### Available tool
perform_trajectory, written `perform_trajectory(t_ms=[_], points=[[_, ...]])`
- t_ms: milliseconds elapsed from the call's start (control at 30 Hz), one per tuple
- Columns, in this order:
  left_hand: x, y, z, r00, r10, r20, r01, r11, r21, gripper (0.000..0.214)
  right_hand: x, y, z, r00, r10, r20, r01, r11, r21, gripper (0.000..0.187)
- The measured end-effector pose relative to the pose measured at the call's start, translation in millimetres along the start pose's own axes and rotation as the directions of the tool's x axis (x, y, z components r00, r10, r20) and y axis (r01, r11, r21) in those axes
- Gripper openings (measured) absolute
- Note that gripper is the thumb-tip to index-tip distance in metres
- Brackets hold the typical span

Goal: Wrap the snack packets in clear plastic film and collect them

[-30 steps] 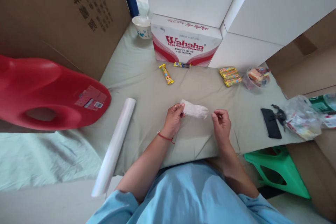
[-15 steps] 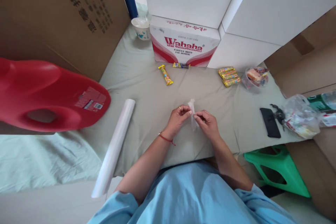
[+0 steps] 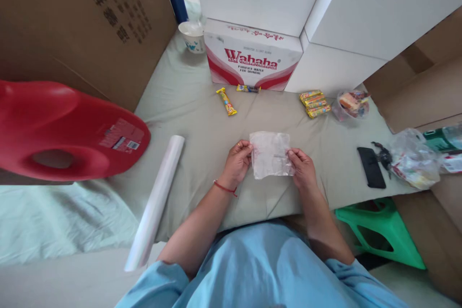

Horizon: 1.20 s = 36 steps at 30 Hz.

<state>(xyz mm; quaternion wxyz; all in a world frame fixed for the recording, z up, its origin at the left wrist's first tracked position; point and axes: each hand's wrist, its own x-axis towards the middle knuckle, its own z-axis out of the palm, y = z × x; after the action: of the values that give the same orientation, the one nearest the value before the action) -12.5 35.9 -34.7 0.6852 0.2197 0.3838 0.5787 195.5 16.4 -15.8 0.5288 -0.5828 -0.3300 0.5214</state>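
Observation:
Between my hands a thin, whitish, see-through plastic sheet [image 3: 271, 155] is spread out nearly square, with creases in it; I cannot tell whether it is a small bag or a single layer. My left hand [image 3: 238, 161] pinches its left edge between thumb and fingers. Its right edge is pinched by my right hand [image 3: 302, 166]. Both hands are over the cloth-covered surface. Beyond them lie a yellow-wrapped snack stick [image 3: 226, 102] and a second small packet [image 3: 248, 89] by the white and red carton.
At the left are a long film roll [image 3: 157, 199] and a big red jug [image 3: 72, 130]. The Wahaba-style carton [image 3: 252, 57] stands behind. To the right are bundled yellow snack sticks [image 3: 314, 103], a plastic bowl [image 3: 350, 106], a black phone [image 3: 371, 167] and a plastic bag [image 3: 411, 159].
My hands have moved apart sideways. The plastic, narrow and bunched between my fingers before, is now opened out flat between them.

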Motion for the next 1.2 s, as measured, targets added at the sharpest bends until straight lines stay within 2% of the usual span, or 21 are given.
perform_trajectory(t_ms=[67,133,200,267,333,400,467,533,567,600,633,700,767,833,900,967,1100,1200], points=[[1,-2,0.2,1.000,-0.025,0.018,0.025,1.000,-0.011,0.042,1,2,-5,1.000,0.014,-0.004,-0.014,1.000,0.004,0.042],[2,-4,0.0,1.000,-0.004,0.006,0.003,0.999,0.051,0.041,1,4,-7,1.000,0.021,-0.002,-0.021,1.000,0.001,0.041],[2,-6,-0.9,0.989,0.132,-0.072,-0.116,0.974,0.197,0.040,-1,5,-6,1.000,0.011,-0.006,-0.011,1.000,-0.022,0.040],[0,-6,-2.0,0.934,0.336,-0.121,-0.260,0.872,0.414,0.038,-2,3,-4,1.000,-0.016,-0.005,0.016,0.998,-0.053,0.039],[-4,-6,-2.5,0.897,0.440,-0.046,-0.337,0.747,0.573,0.028,-5,1,0,0.999,-0.046,0.012,0.047,0.996,-0.081,0.039],[-11,-7,-1.2,0.913,0.401,0.074,-0.358,0.702,0.615,0.026,-7,0,3,0.997,-0.065,0.045,0.070,0.991,-0.115,0.038],[-17,-11,1.7,0.929,0.342,0.139,-0.350,0.699,0.624,0.034,-11,-1,6,0.993,-0.068,0.097,0.083,0.983,-0.164,0.037],[-20,-16,4.6,0.931,0.340,0.133,-0.337,0.659,0.672,0.052,-13,-1,9,0.987,-0.064,0.147,0.094,0.974,-0.204,0.036],[-20,-18,5.4,0.931,0.344,0.120,-0.325,0.635,0.701,0.053,-14,-1,10,0.985,-0.061,0.162,0.095,0.973,-0.212,0.036],[-19,-19,5.7,0.935,0.339,0.103,-0.306,0.623,0.720,0.045,-15,-1,11,0.984,-0.059,0.168,0.094,0.973,-0.209,0.035],[-17,-19,5.4,0.942,0.325,0.083,-0.282,0.636,0.719,0.033,-15,-1,11,0.985,-0.059,0.162,0.091,0.976,-0.197,0.035],[-13,-17,3.7,0.960,0.279,0.027,-0.232,0.738,0.633,0.022,-14,-2,11,0.990,-0.068,0.128,0.088,0.983,-0.161,0.035],[-8,-11,1.8,0.972,0.224,-0.069,-0.171,0.878,0.447,0.023,-12,-3,8,0.993,-0.080,0.086,0.091,0.986,-0.137,0.035],[-4,-5,0.9,0.965,0.178,-0.192,-0.127,0.960,0.252,0.022,-10,-4,1,0.995,-0.086,0.052,0.093,0.986,-0.140,0.035],[-2,1,0.7,0.946,0.157,-0.284,-0.121,0.983,0.140,0.024,-8,-5,-8,0.996,-0.084,0.033,0.088,0.984,-0.157,0.035],[-1,5,0.8,0.931,0.173,-0.323,-0.147,0.984,0.103,0.030,-7,-7,-18,0.997,-0.078,0.010,0.079,0.984,-0.159,0.037],[-2,9,1.0,0.933,0.174,-0.315,-0.159,0.985,0.074,0.044,-6,-11,-40,0.999,-0.003,-0.037,-0.001,0.994,-0.111,0.045],[-3,10,2.5,0.946,0.150,-0.289,-0.133,0.988,0.076,0.047,-6,-11,-56,0.998,0.053,-0.037,-0.058,0.986,-0.155,0.049]])
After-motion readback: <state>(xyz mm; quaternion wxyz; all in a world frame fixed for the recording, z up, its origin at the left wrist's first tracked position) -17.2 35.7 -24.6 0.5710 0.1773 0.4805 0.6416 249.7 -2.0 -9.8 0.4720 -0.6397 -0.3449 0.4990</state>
